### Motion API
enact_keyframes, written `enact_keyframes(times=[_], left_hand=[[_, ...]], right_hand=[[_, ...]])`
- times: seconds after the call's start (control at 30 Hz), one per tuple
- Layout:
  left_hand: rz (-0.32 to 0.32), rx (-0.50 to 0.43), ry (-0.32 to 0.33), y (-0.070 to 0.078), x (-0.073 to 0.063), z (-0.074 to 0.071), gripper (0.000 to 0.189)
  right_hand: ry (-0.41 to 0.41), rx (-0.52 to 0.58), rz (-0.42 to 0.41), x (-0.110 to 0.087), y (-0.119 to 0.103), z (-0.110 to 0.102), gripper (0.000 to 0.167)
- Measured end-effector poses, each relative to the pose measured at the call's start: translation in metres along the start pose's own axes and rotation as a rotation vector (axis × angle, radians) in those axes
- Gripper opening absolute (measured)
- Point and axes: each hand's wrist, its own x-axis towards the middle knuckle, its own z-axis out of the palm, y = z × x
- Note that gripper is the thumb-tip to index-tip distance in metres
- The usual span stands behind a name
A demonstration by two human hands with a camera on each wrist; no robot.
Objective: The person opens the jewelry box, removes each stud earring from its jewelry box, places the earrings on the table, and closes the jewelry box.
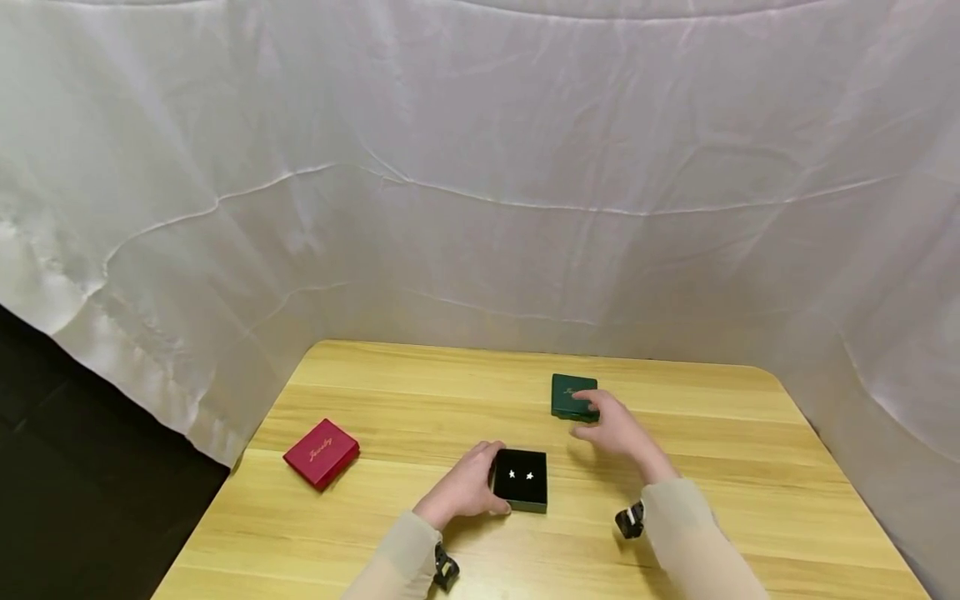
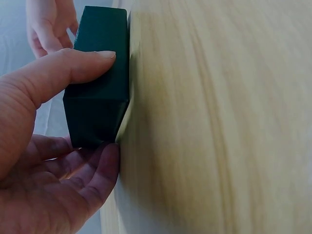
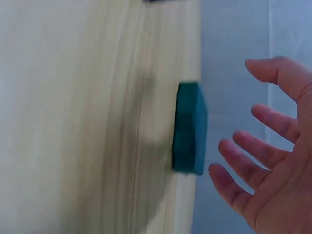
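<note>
An uncovered dark green jewelry box (image 1: 521,492) stands on the table, and two small star-shaped earrings (image 1: 529,477) show against its black lining. My left hand (image 1: 471,485) grips this box from the left. In the left wrist view, the thumb lies along one green side wall (image 2: 100,39) while the other fingers curl against the adjoining end. Farther back lies a green lid (image 1: 567,385) with gold lettering. Over its right edge my right hand (image 1: 617,425) hovers, thumb and fingers spread apart. The right wrist view shows a gap between those fingers and the green lid (image 3: 186,129).
A red box (image 1: 322,454) with gold "Jewelry" lettering sits at the left of the wooden table (image 1: 420,383). White cloth (image 1: 480,258) hangs behind the table and along its sides. Dark floor (image 1: 75,467) shows beyond the left edge.
</note>
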Motion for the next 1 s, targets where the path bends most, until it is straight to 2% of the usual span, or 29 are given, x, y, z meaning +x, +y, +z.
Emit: enact_keyframes(times=[0.23,0.43,0.7,1.0], left_hand=[[0.0,-0.004,-0.001,-0.001,-0.001,0.0,0.098],[0.042,-0.002,0.016,-0.003,0.002,0.001,0.094],[0.079,0.013,0.033,-0.003,0.003,0.0,0.087],[0.075,0.011,0.03,-0.003,0.003,0.001,0.089]], right_hand=[[-0.002,0.076,-0.054,-0.023,-0.024,0.017,0.055],[-0.019,0.134,-0.086,-0.034,-0.033,0.034,0.051],[-0.047,0.168,-0.152,-0.039,-0.038,0.052,0.041],[-0.053,0.106,-0.174,-0.036,-0.038,0.067,0.028]])
